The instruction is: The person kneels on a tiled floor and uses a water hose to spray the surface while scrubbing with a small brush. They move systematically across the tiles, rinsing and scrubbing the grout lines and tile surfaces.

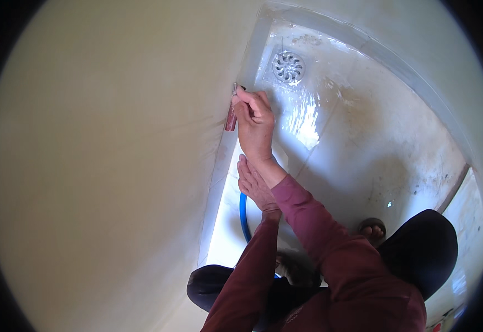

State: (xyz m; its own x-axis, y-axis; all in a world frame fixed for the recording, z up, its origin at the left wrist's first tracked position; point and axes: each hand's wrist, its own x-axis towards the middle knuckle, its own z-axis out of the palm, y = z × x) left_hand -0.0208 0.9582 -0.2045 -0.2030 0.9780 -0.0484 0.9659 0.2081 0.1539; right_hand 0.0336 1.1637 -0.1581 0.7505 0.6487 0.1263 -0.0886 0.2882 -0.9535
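My right hand [256, 122] reaches up along the left wall, fingers pinched together around a small silvery piece [234, 88]. A reddish-brown strip [230, 119] sits just below that piece, against the low wall edge; whether the two are one tool I cannot make out. Just below the right wrist, my left hand [257, 190] is curled with its back toward me. A blue hose [244, 217] runs up into the left hand, and its end is hidden there.
A round metal floor drain [289, 67] lies in the far corner of the wet, pale floor [357, 127]. Grey skirting [396, 58] curves along the walls. A plain wall [114, 155] rises close on the left. My sandalled foot [372, 229] stands at the right.
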